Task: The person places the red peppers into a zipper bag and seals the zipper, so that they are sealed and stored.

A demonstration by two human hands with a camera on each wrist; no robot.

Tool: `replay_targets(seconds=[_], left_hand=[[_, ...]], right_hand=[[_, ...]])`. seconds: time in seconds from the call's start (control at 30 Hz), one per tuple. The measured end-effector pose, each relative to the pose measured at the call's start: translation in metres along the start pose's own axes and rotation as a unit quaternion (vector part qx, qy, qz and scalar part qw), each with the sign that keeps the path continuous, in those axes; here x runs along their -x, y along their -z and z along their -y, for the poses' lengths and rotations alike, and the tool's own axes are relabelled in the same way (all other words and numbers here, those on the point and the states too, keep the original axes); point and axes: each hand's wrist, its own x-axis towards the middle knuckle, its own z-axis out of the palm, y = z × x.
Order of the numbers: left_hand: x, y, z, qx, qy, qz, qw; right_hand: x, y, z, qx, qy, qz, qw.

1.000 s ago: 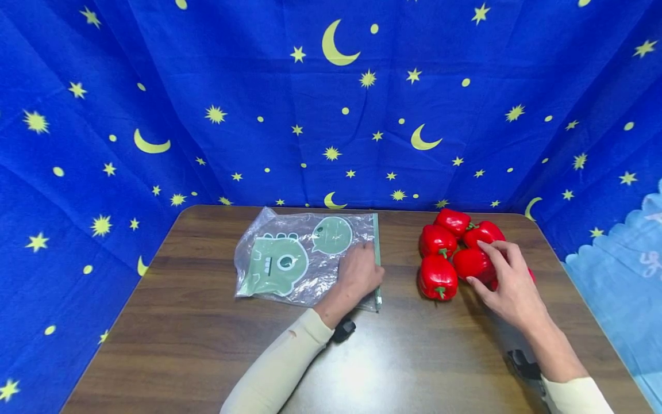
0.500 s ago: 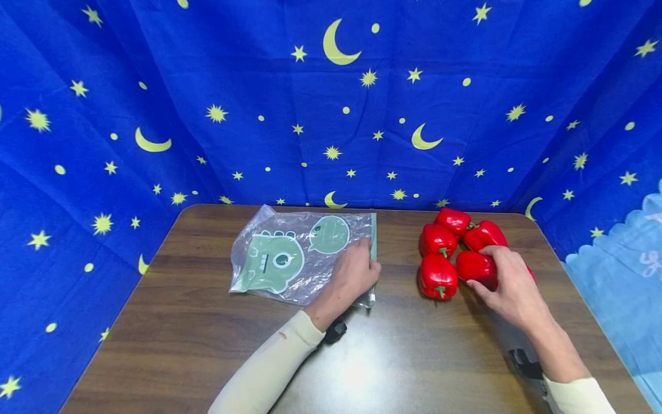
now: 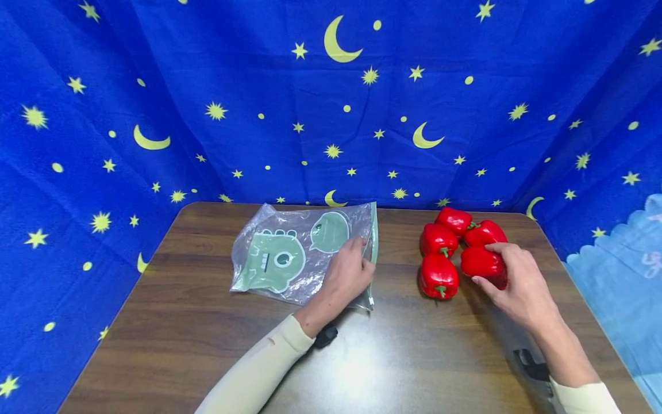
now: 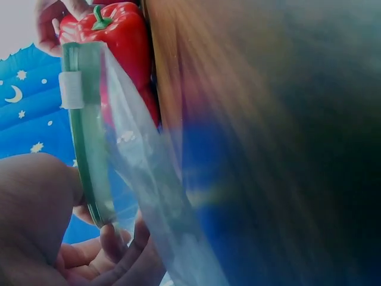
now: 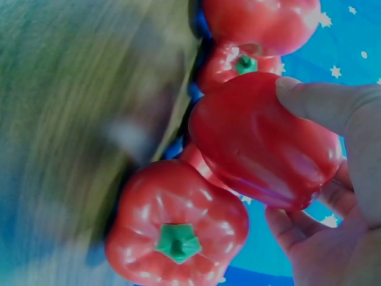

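Note:
My left hand (image 3: 345, 271) pinches the green zip edge of a clear plastic zip bag (image 3: 323, 284) printed with a green cartoon monster. In the left wrist view, thumb and fingers meet on that green strip (image 4: 89, 143), whose white slider (image 4: 72, 90) stands up at one end. My right hand (image 3: 527, 287) grips a glossy red bell pepper (image 3: 481, 265), thumb on one side and fingers on the other, as the right wrist view shows. Close by are several more red bell peppers with green stems, among them a front one (image 3: 438, 277) and a back one (image 3: 453, 219).
Both things lie on a brown wooden table (image 3: 170, 322), with the bag left of the peppers. A blue cloth (image 3: 289, 75) with yellow moons and stars hangs behind it. Pale blue fabric (image 3: 631, 287) borders the right edge.
My right hand has closed on the pepper and drawn it slightly right, away from its neighbours. My left hand has moved slightly left, and the bag's zip edge has risen a little.

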Motion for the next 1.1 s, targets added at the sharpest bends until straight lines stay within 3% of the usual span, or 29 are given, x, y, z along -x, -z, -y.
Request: replay_targets(seconds=[0.3, 0.6, 0.87, 1.1], left_hand=[[0.004, 0.005, 0.004, 0.022, 0.006, 0.004, 0.9997], [0.004, 0.008, 0.004, 0.019, -0.018, -0.019, 0.9995], [0.004, 0.009, 0.003, -0.003, -0.013, -0.022, 0.9997], [0.003, 0.009, 0.003, -0.024, -0.022, -0.044, 0.9985]], right_hand=[[0.0, 0.007, 0.011, -0.009, -0.012, -0.041, 0.999], [-0.003, 0.009, 0.03, -0.042, 0.006, -0.097, 0.9944], [-0.011, 0.004, 0.052, -0.076, 0.008, -0.101, 0.992], [-0.02, -0.005, 0.067, -0.087, 0.012, -0.09, 0.9921]])
